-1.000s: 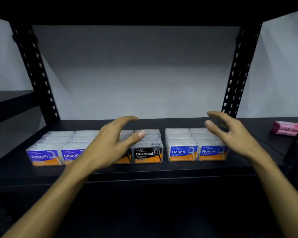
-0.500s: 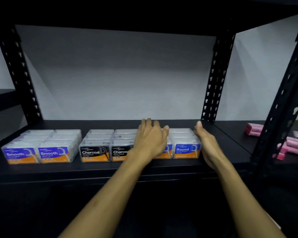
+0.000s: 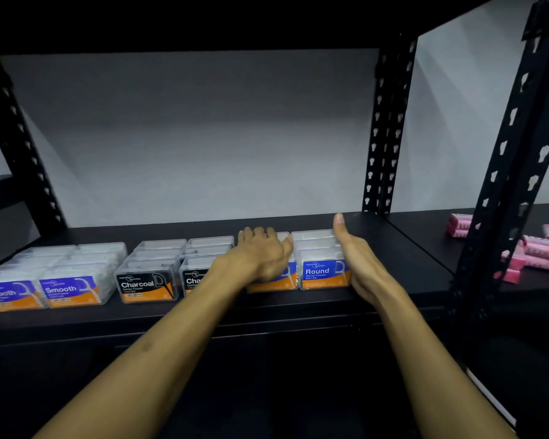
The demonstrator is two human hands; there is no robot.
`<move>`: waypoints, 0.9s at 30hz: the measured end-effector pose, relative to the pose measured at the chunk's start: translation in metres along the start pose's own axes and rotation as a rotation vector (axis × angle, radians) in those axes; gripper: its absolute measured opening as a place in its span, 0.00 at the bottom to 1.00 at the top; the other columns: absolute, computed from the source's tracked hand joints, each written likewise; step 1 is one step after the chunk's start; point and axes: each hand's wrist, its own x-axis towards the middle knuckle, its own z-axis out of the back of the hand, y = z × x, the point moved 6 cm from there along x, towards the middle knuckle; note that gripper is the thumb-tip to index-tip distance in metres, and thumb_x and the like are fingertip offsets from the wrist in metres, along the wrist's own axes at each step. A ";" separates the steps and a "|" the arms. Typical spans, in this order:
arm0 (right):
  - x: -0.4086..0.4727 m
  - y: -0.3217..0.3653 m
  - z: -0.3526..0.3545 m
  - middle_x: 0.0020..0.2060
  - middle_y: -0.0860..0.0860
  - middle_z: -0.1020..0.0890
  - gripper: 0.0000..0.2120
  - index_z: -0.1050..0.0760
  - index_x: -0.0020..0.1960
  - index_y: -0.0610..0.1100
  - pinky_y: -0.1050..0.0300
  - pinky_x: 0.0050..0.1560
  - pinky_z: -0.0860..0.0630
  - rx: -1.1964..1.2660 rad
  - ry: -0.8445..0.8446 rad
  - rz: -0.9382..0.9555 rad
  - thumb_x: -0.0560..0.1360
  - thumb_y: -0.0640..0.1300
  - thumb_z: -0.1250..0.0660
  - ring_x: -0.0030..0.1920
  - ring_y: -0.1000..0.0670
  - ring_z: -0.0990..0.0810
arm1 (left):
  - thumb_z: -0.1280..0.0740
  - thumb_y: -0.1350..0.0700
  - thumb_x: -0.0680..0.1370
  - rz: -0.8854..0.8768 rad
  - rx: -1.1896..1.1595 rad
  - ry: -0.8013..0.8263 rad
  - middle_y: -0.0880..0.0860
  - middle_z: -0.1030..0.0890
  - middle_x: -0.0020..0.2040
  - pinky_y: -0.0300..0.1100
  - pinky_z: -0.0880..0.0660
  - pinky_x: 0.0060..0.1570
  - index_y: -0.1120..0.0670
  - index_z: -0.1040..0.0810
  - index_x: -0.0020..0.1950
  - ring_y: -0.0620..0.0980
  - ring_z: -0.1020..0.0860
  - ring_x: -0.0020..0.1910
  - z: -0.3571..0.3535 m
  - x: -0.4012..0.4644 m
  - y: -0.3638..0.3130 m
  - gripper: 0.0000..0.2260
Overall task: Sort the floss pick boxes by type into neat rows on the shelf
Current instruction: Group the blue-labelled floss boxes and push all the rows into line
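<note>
Fingers of the right hand [image 3: 360, 264] lie straight and together, flat against the right side of the Round boxes [image 3: 322, 264], thumb uppermost. Fingers of the left hand [image 3: 260, 253] curl down over the top of the left Round column, with the thumb tip at the seam between the two columns; the front label there is mostly hidden by the wrist. The Round boxes stand two columns wide at the front edge of the shelf [image 3: 393, 248], bracketed by both hands. Bare shelf surface lies behind them up to the back edge and to their right up to the rear upright [image 3: 382, 153]. Just left, a narrow gap apart, stand the Charcoal boxes [image 3: 148, 277], also two columns; the left forearm crosses the front of the right Charcoal column. Further left, toward the left edge, stand the Smooth boxes [image 3: 70, 280]. Beyond the front upright [image 3: 507, 185], pink packets [image 3: 539, 251] lie on the adjoining shelf.
</note>
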 end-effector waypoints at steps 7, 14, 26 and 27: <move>0.000 -0.001 0.000 0.43 0.45 0.12 0.31 0.24 0.64 0.45 0.46 0.55 0.18 0.016 0.000 0.009 0.77 0.69 0.45 0.45 0.47 0.12 | 0.56 0.40 0.84 -0.010 0.032 0.048 0.64 0.40 0.78 0.58 0.45 0.76 0.60 0.45 0.80 0.65 0.44 0.77 0.000 0.000 -0.003 0.32; 0.001 -0.001 0.011 0.45 0.44 0.12 0.33 0.23 0.64 0.45 0.43 0.58 0.19 0.014 0.008 0.003 0.77 0.70 0.45 0.47 0.46 0.12 | 0.54 0.42 0.84 -0.035 -0.018 0.047 0.66 0.40 0.77 0.59 0.45 0.76 0.63 0.45 0.79 0.67 0.44 0.77 -0.001 0.003 -0.015 0.31; -0.001 -0.003 0.035 0.45 0.46 0.12 0.30 0.21 0.59 0.45 0.46 0.59 0.20 0.089 0.017 0.006 0.78 0.68 0.45 0.48 0.47 0.12 | 0.44 0.42 0.83 0.023 -0.686 -0.377 0.58 0.24 0.69 0.50 0.29 0.64 0.58 0.25 0.69 0.58 0.26 0.67 0.017 -0.018 -0.019 0.24; 0.000 -0.003 0.039 0.41 0.50 0.12 0.26 0.20 0.54 0.48 0.49 0.58 0.21 0.096 0.008 0.018 0.79 0.67 0.46 0.45 0.51 0.12 | 0.43 0.43 0.83 0.053 -0.756 -0.403 0.58 0.27 0.72 0.49 0.31 0.66 0.57 0.28 0.72 0.57 0.28 0.70 0.020 -0.022 -0.018 0.25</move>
